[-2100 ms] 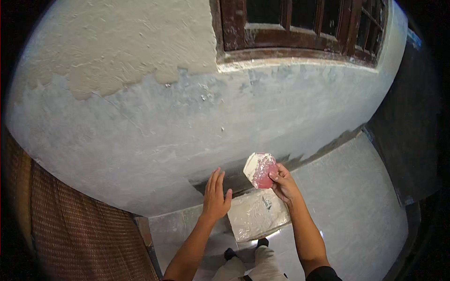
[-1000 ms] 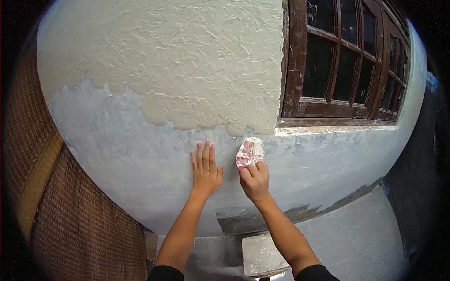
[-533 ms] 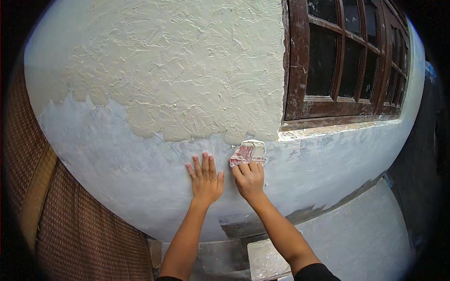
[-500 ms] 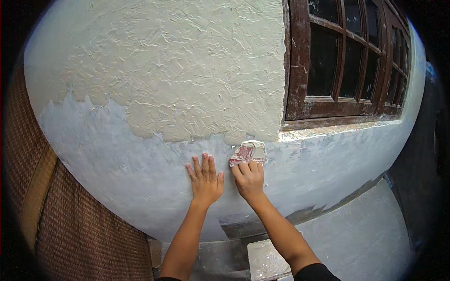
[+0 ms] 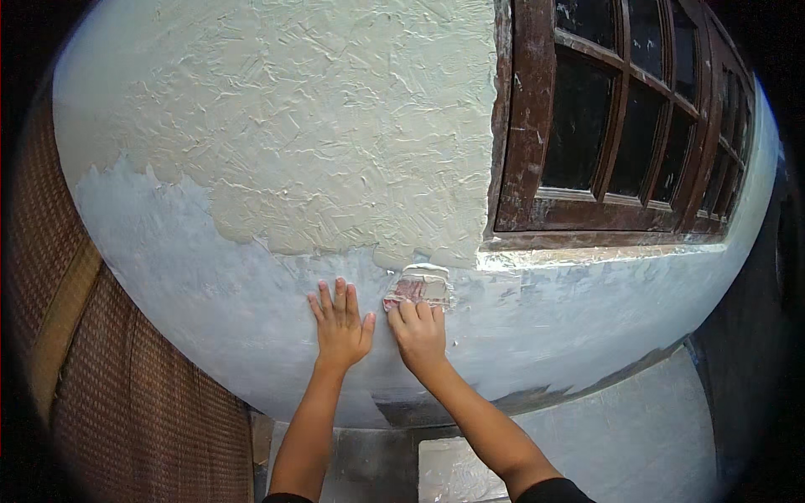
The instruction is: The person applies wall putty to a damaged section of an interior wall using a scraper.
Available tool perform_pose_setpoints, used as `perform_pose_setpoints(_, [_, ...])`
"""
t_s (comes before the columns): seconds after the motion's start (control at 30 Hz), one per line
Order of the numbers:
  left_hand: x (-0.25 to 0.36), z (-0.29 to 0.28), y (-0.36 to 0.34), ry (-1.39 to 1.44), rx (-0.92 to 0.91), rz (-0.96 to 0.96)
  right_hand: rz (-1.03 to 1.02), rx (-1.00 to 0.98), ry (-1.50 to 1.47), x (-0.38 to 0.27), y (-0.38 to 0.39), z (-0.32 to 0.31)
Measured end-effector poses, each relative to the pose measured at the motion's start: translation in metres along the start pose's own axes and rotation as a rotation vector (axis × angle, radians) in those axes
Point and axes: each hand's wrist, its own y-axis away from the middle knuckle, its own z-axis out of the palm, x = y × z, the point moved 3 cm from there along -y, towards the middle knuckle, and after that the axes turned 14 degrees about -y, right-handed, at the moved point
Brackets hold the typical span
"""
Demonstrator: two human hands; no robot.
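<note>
My right hand (image 5: 418, 335) grips a small pink spreader (image 5: 417, 287) coated with cream paste, held against the grey wall just below the lower edge of the rough cream plaster (image 5: 335, 151) and near the lower left corner of the window frame. My left hand (image 5: 340, 329) lies flat on the bare grey wall (image 5: 210, 302) to the left of it, fingers spread, holding nothing. Above my hands the plaster has a raised, criss-crossed texture with a ragged lower edge.
A dark wooden window (image 5: 524, 159) with glass panes is at the upper right. Woven brown panels (image 5: 142, 386) stand at the left. At the bottom, a paste-covered slab (image 5: 453, 465) rests by the pale floor (image 5: 629, 419). A dark surface lies at the far right.
From lower down, both hands have risen to the wall; the spreader now presses against it. In the last half second both hands appear slightly further left in the view, with little other change.
</note>
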Motion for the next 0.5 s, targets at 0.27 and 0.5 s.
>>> perform_pose_setpoints(0.27, [0.003, -0.001, -0.002, 0.002, -0.002, -0.003, -0.09, -0.038, 0.011, 0.008, 0.019, -0.003])
perform_pose_setpoints(0.5, [0.007, 0.0, -0.004, -0.015, -0.028, 0.038, -0.034, -0.051, -0.331, -0.002, 0.03, -0.057])
